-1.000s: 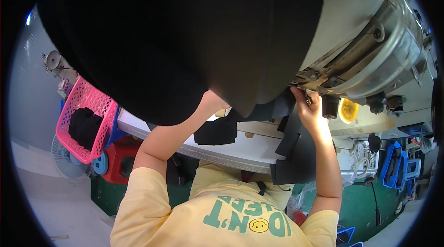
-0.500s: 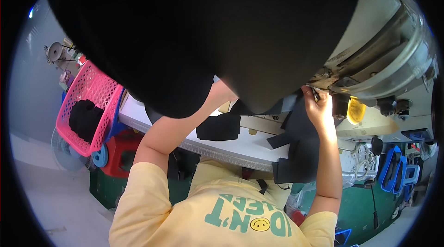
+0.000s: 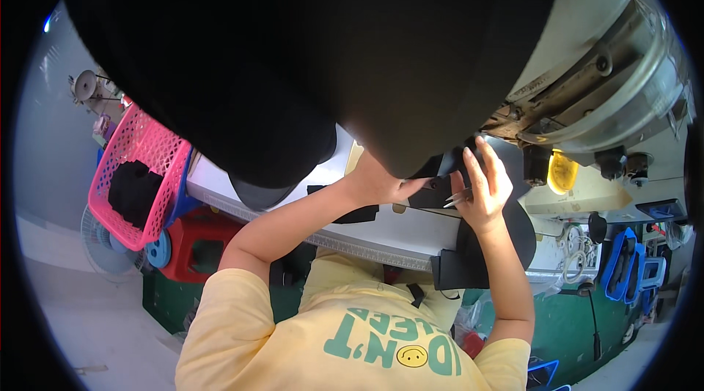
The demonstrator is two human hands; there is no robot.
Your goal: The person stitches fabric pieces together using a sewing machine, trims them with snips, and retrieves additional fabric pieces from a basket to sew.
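- On the table (image 3: 429,227), close by the metal underside of a machine (image 3: 561,111), lay black cloth (image 3: 469,265); it passed behind the right wrist and drooped past the front edge.
- Right hand (image 3: 485,197): forefinger and middle finger raised and slightly spread, their tips at dark material near the machine; whether they pressed on it, could not tell.
- Slim metal tool (image 3: 457,201) was gripped low in that same hand, pointed end sticking out leftward.
- Left hand (image 3: 375,182): thumb stretched toward the right hand, near but apart from it. Other fingers hidden; could not tell whether they pinched anything.
- Smaller black piece (image 3: 358,216) was flat on the table, below the left wrist and partly covered by it.
- Large black shape (image 3: 315,61), too dark to identify, blocked most of the upper view.
- Along the table's front edge ran a ruler strip (image 3: 367,253).
- Right of the machine's base stood a yellow cup-like part (image 3: 562,172).
- Far left: pink basket (image 3: 155,143) with dark cloth (image 3: 135,193) inside; red stool (image 3: 180,260) just below.
- Far right: blue baskets (image 3: 622,274) above green floor (image 3: 576,336).
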